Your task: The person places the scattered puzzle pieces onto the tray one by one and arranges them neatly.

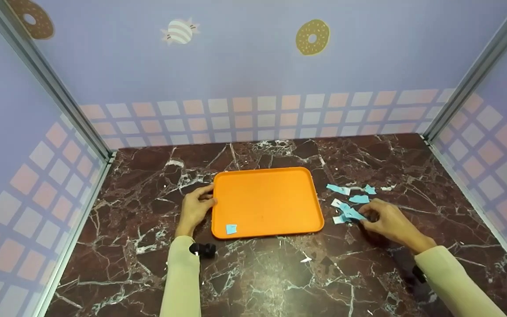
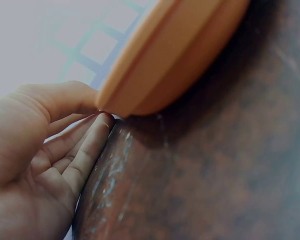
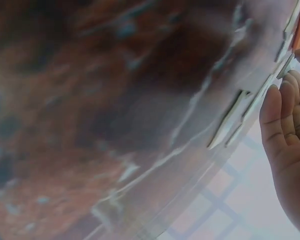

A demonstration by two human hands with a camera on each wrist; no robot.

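Blue scraps (image 1: 359, 199) beside orange tray (image 1: 266, 202), right grip (image 1: 390, 222) pinching one, left grip (image 1: 194, 210) pinching tray's edge

The left hand (image 1: 194, 208) pinches, thumb above fingers — its forearm (image 1: 181, 277) pointing nearly straight ahead. The right hand (image 1: 390, 221) pinches too — its forearm (image 1: 451, 277) slanting inward.

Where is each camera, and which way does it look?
Head: on the person's head, facing forward and down at the orange tray and blue pieces; left hand, right hand and sleeves show.
Left wrist: on that wrist, facing the tray's edge; only the left hand shows.
Right wrist: on that wrist, facing across the tabletop; only the right hand shows, pinching a piece.
Shared: head and right wrist both show the right hand, pieces and tray.
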